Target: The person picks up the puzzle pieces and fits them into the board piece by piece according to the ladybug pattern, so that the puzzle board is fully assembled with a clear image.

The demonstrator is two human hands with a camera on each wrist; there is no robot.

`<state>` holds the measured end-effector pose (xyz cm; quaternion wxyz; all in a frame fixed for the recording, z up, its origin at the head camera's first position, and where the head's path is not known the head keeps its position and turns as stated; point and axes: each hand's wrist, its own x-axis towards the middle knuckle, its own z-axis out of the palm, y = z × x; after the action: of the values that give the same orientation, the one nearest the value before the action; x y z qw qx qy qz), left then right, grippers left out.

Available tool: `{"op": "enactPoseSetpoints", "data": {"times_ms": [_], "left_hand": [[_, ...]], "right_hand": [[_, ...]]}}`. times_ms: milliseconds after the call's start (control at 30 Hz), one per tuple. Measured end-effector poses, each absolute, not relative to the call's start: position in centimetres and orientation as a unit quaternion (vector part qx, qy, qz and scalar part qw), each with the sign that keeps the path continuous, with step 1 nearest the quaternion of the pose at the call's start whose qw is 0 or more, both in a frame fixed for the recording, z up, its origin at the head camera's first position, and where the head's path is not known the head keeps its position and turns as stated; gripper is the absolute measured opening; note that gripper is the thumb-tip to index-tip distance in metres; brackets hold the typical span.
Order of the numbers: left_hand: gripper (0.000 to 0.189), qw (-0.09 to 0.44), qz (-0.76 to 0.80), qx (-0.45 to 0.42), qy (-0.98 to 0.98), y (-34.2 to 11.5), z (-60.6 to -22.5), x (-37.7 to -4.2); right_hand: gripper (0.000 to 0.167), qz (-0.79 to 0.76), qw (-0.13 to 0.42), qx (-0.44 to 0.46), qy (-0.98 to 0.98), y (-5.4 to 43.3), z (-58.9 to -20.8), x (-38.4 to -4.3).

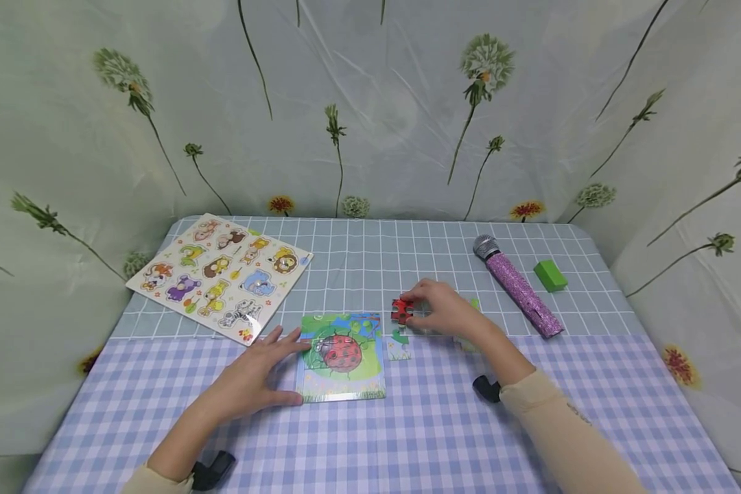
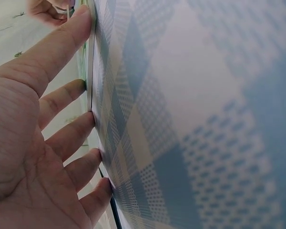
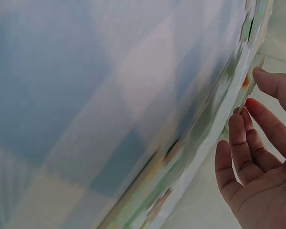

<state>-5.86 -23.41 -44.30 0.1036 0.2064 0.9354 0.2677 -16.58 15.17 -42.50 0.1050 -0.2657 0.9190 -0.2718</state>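
A square ladybug puzzle board (image 1: 344,387) lies on the checked cloth. My left hand (image 1: 250,376) is spread along its left side, the thumb at the lower left corner and fingertips at the upper left edge. In the left wrist view, the left hand (image 2: 43,129) has its fingers fairly straight. Right of the board, my right hand (image 1: 447,310) pinches a red and black puzzle piece (image 1: 400,312) between thumb and fingers. The right wrist view has that hand (image 3: 262,157) with the piece's thin edge between its fingertips. A pale green-and-white puzzle piece (image 1: 398,348) lies just below.
Another puzzle piece (image 1: 466,344) is partly hidden under my right wrist. At the back left lies an animal peg puzzle board (image 1: 225,274). A glittery pink microphone (image 1: 519,287) and a green block (image 1: 551,275) lie to the right. A dandelion-patterned curtain (image 1: 401,137) hangs behind the table.
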Motion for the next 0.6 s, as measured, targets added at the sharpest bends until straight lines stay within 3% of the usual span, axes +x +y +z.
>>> {"op": "enactPoseSetpoints", "data": {"times_ms": [600], "left_hand": [[0.086,0.112,0.27,0.202,0.935,-23.5,-44.2,-5.9]], "right_hand": [[0.035,-0.29,0.136,-0.324,0.89,10.4,-42.1,-13.9]]}}
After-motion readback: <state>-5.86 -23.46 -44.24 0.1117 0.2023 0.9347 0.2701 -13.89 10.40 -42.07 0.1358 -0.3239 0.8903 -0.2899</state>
